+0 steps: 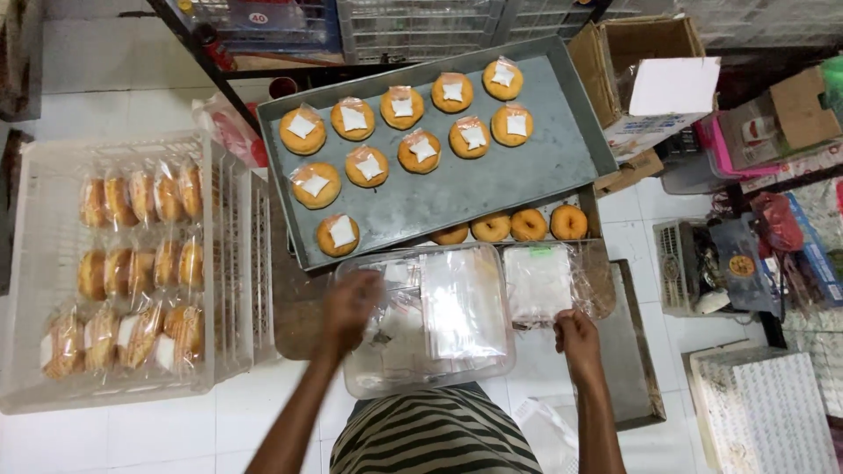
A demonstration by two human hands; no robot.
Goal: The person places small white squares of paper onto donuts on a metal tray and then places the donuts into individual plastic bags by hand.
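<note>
Left hand [349,303] blurred, over clear tub [386,377] of empty bags [463,303]; grip cannot tell. Right hand [575,338] pinched on bag stack [537,281] beside tub. Tray [492,189] of bagged donuts [368,166] behind; bare donuts [529,225] under its edge. Crate [35,263] of packed donuts left. Boxes right.

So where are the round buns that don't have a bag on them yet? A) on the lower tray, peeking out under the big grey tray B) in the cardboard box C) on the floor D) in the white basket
A: four bare round buns sit in a row on the lower tray, just below the edge of the big grey tray, while the ones on top of it and in the white basket are all wrapped.
</note>
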